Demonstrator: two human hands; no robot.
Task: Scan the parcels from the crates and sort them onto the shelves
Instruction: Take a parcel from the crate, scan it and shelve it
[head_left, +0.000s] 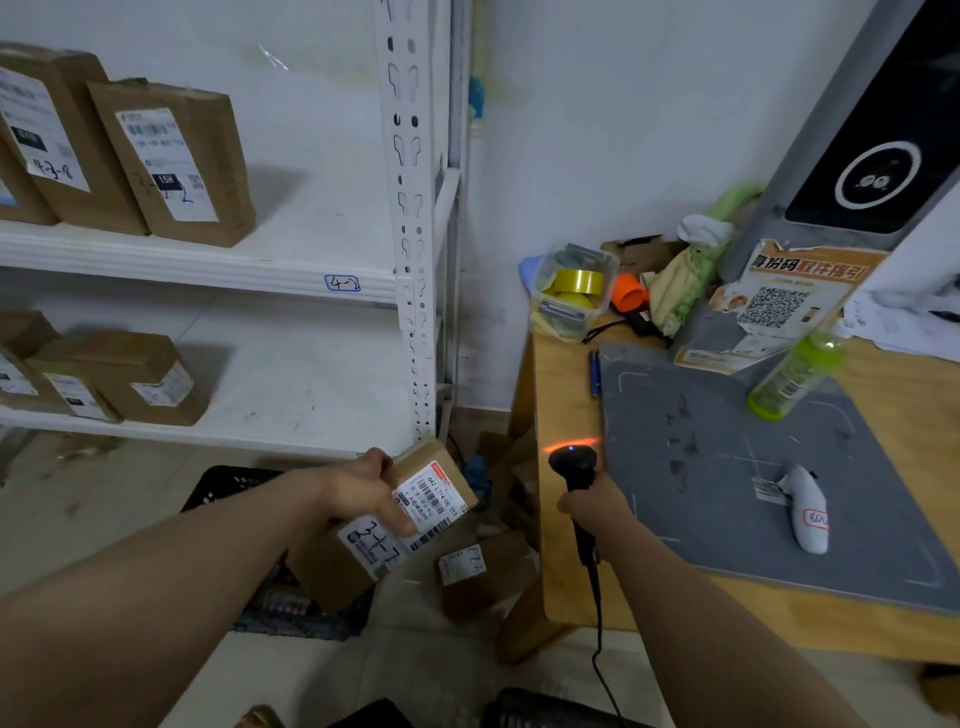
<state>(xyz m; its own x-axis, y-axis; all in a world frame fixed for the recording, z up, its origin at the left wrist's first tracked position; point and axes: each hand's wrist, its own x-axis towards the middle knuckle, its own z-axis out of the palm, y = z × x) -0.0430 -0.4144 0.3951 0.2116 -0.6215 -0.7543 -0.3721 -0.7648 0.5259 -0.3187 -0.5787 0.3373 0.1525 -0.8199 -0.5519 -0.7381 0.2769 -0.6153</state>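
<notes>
The shelf tag (342, 283) reads "4-2". The upper-shelf parcel (57, 130) is marked "4-2-8"; the nearest parcel (436, 493) "3-1-7". The poster (800, 291) reads "身份码取件指引".

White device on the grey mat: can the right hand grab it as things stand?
Probably not yet: the right hand grips the barcode scanner. The way itself looks free; the white device lies uncovered on the grey mat, with nothing between them.

Matt brown cardboard parcel (384, 530) with paper label, perforated white-painted metal shelves (311, 270), smooth wooden table (566, 519).
</notes>
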